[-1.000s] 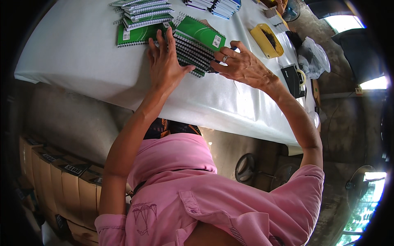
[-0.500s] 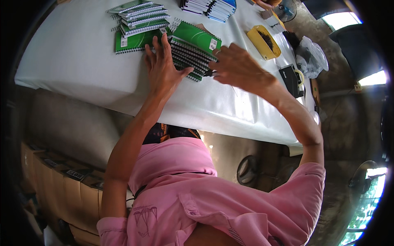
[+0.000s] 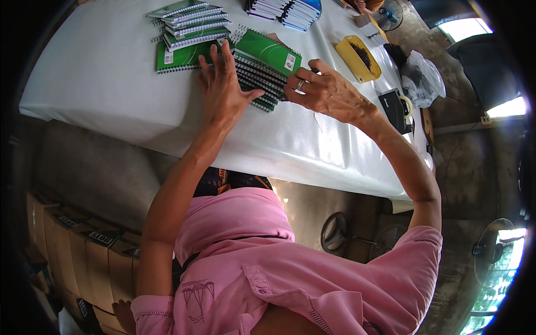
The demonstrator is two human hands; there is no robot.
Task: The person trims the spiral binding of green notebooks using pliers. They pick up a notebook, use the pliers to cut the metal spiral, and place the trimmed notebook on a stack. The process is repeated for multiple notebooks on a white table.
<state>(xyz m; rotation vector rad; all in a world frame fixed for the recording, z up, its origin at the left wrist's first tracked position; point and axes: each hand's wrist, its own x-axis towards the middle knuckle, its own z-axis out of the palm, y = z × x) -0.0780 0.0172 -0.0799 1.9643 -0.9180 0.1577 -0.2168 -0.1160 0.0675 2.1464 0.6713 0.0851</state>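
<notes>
In front of me a stack of green spiral notebooks is fanned out, its dark coil bindings turned toward me. My left hand is open, fingers spread along the stack's left side, with the thumb against the coils. At the stack's right end, my right hand, with a ring on one finger, is closed around a small dark tool. Only a bit of the tool shows; its kind is hidden by the fingers. Behind my left fingertips lies another green notebook, below a pile of white-coiled notebooks.
More notebook stacks stand at the table's far side. To the right are a yellow tray of small dark pieces, a black box-shaped item and a plastic bag. Cardboard boxes stand below left. Another person's hand shows far right.
My right hand has turned and shifted slightly along the stack's right end, and the tool's dark end now shows above the fingers. My left hand stays nearly in place.
</notes>
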